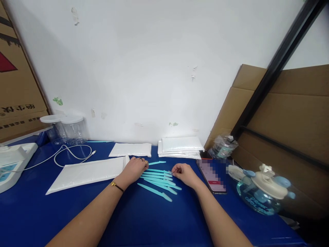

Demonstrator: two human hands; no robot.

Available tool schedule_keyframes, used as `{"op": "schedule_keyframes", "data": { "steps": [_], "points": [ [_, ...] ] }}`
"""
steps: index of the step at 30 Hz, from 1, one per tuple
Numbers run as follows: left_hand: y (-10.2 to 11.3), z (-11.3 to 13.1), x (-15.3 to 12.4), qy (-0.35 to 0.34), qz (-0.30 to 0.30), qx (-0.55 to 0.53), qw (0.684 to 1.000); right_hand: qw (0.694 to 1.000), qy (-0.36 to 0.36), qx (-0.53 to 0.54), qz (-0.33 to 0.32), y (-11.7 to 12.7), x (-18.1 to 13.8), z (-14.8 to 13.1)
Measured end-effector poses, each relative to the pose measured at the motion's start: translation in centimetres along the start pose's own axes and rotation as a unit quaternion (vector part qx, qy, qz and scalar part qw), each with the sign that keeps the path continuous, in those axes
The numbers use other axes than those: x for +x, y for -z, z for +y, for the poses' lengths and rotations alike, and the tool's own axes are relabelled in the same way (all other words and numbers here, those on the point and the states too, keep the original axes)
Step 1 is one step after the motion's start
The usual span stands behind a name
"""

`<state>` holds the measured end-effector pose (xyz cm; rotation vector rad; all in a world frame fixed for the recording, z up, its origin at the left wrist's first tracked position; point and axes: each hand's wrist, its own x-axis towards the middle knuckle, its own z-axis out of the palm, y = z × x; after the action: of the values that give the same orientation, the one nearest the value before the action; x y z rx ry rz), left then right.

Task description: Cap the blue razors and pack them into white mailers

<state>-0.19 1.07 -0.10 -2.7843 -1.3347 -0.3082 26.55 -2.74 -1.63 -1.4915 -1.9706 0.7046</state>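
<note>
Several turquoise eyebrow razors (160, 182) lie in a loose fan on the blue table, between my two hands. My left hand (134, 169) is closed, its fingertips curled down at the left ends of the razors, and what they grip is hidden. Beside it, the end of a long white padded mailer (89, 173) touches or passes behind the hand. From the right, my right hand (184, 173) pinches the tip of one of the upper razors between thumb and forefinger. One razor (157, 162) lies a little apart, above the fan.
Behind are a white mailer (131, 150) and a mailer stack (181, 146). On the right are a phone (213, 178), a wrapped jar (224, 147) and a teal bottle (264, 192). Clear tubs (74, 130), a white cable (73, 159) and a white device (19, 166) stand left.
</note>
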Motion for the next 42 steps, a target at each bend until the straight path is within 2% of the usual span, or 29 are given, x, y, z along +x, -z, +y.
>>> {"op": "schedule_keyframes", "data": {
  "steps": [5,7,11,13,15,18,24,30,32,34,38,42],
  "points": [
    [0.0,0.4,-0.2,-0.035,0.000,-0.041,0.999,1.000,0.013,0.006,-0.013,-0.4,0.0,-0.6],
    [0.0,0.4,-0.1,-0.022,0.004,-0.064,0.998,1.000,0.015,0.005,0.000,0.3,0.1,-0.3],
    [-0.2,-0.3,0.3,0.042,0.052,-0.088,0.994,0.988,-0.026,-0.031,0.149,2.9,0.2,1.5],
    [-0.5,-0.6,0.6,0.060,0.065,-0.089,0.992,0.980,-0.046,-0.072,0.182,4.0,0.2,2.5],
    [-0.9,-0.8,0.8,0.071,0.059,-0.087,0.992,0.979,-0.048,-0.110,0.164,4.3,0.2,3.2],
    [-1.2,-0.8,0.9,0.088,0.040,-0.083,0.992,0.984,-0.037,-0.137,0.105,3.7,0.2,3.4],
    [-1.4,-0.7,0.9,0.103,0.031,-0.096,0.990,0.991,-0.074,-0.099,0.053,2.5,0.4,3.1],
    [-1.4,-0.7,0.8,0.099,0.032,-0.122,0.987,0.993,-0.054,-0.099,0.023,2.2,0.2,2.6],
    [-1.2,-0.7,0.8,0.094,0.037,-0.133,0.986,0.997,-0.029,-0.054,0.053,2.1,0.3,2.2],
    [-1.0,-0.5,0.7,0.095,0.048,-0.161,0.981,0.994,-0.017,0.058,0.092,2.0,0.3,1.5],
    [-0.5,-0.1,0.6,0.103,0.060,-0.236,0.964,0.946,-0.004,0.304,0.115,1.6,0.4,-0.3],
    [-0.1,0.4,0.4,0.108,0.050,-0.279,0.953,0.921,0.006,0.372,0.115,0.9,0.3,-1.4]
  ]
}}
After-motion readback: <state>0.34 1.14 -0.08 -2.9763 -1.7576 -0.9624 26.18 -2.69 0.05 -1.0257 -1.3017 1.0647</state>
